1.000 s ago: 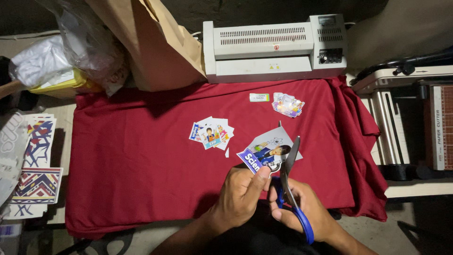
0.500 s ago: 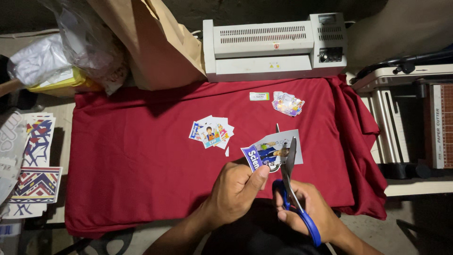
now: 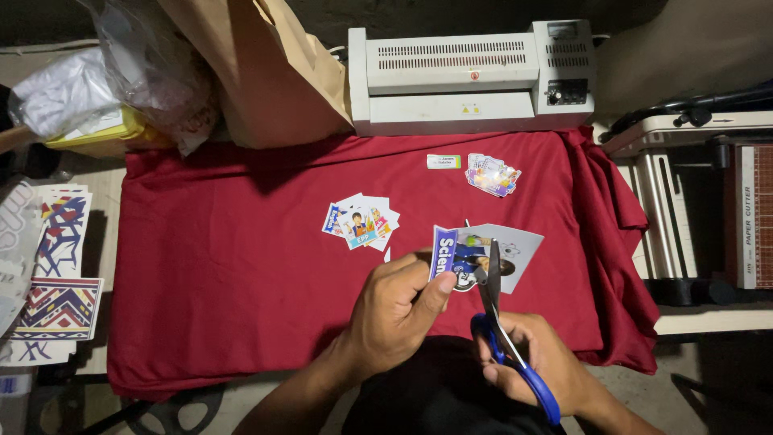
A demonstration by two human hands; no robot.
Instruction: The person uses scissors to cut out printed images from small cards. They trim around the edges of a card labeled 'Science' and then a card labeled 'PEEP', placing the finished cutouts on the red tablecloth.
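1. Two hands work one printed sheet: the left hand [image 3: 394, 310] pinches the laminated picture sheet [image 3: 483, 254] by its blue left edge, thumb on top, and the right hand [image 3: 535, 362] is closed through the blue loops of the scissors [image 3: 499, 322].
2. Since a second ago the sheet has been turned and lifted a little, so its blue strip now stands nearly upright by the left thumb; the scissor blades reach further up into the middle of the sheet than they did then.
3. That reads as a cut moving on through the sheet, with the left hand feeding and steering it.
4. The sheet is held just above the red cloth [image 3: 225, 266] at the near edge of the desk, right of centre.
5. Materials: the sheet looks glossy and stiff, pale grey on its right part; the cloth is soft, matte and rumpled at its right end.
6. A fanned pile of small cut cards [image 3: 362, 221] lies on the cloth, a smaller shiny pile [image 3: 493, 175] further back, and a small label [image 3: 444, 161] beside it.
7. Behind stands a boxy off-white laminator [image 3: 471, 76] and a brown paper bag [image 3: 274, 72].
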